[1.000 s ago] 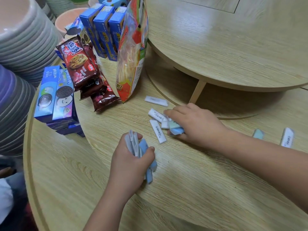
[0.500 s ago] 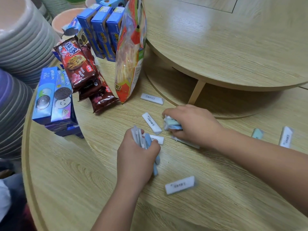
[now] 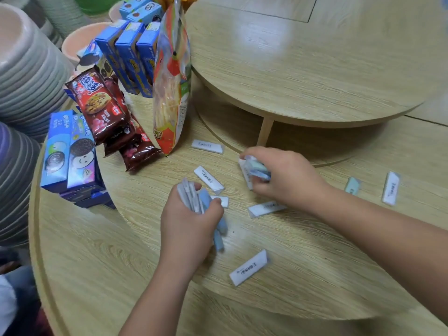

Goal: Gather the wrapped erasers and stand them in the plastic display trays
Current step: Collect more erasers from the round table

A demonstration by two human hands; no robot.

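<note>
Left hand (image 3: 191, 226) is clenched round a thick bundle of erasers (image 3: 191, 198). White and blue wrappers fan out above the knuckles and poke out below, packed too tight for me to count. Right hand (image 3: 283, 178) is curled over a smaller clutch (image 3: 257, 169), with teal, blue and white showing, three at least.

Loose on the lower table (image 3: 315, 275) I make it seven.
- The eraser by the bag (image 3: 207, 146) lies flat near the foot of the snack bag (image 3: 171, 88).
- The slanted eraser (image 3: 209, 178) sits between the two hands.
- The half-hidden eraser (image 3: 225, 201) peeks out right behind the left thumb.
- The eraser under the wrist (image 3: 266, 209) lies just beside the right forearm.
- The nearest eraser (image 3: 249, 267) is on its own, closest to the near edge.
- Well off to the right are the teal eraser (image 3: 352, 186) and the far-right eraser (image 3: 390, 191), side by side, not touching.

Round the back, three blue boxes (image 3: 128, 57) stand in a row. Red cookie packs (image 3: 99, 105) lean in a pile, three as far as I can tell. A stack of sandwich-biscuit boxes (image 3: 70, 151) sits close to the rim at left.

The upper tier (image 3: 315, 57) overhangs the far side on a wooden post (image 3: 264, 132), so the space beneath it is low and shadowed. Bare wood lies open below both forearms and all along the near curve of the rim.
</note>
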